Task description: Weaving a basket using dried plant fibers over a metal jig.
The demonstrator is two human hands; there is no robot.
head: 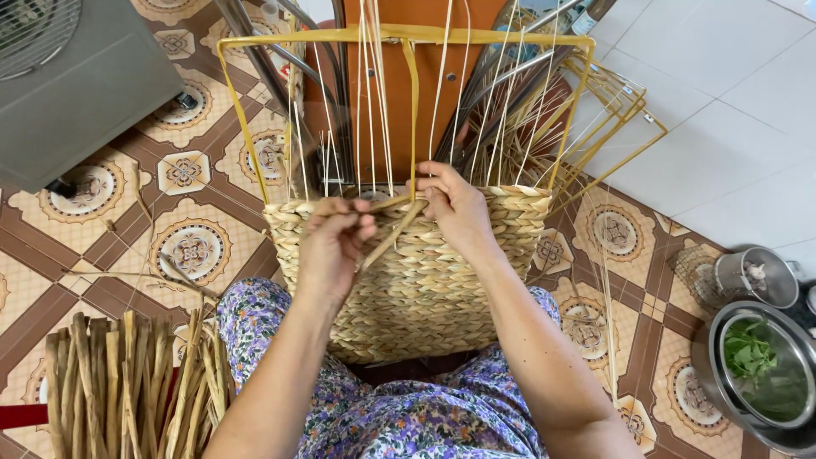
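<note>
A half-woven straw basket [425,280] rests on my lap, built on a yellow metal frame [399,36] with thin upright reeds [374,93] rising from its woven edge. My left hand [334,242] pinches a flat straw strand [387,238] at the top left of the weave. At the woven rim, beside the frame's middle bar, my right hand [455,204] grips the same strand's far end. Both hands press against the top row of the weave.
A bundle of dried straw stalks [127,382] lies at lower left. A grey fan base [76,76] stands at upper left. Metal bowls, one with green leaves [761,361], sit at right. More yellow frames [612,110] lean behind the basket on patterned floor tiles.
</note>
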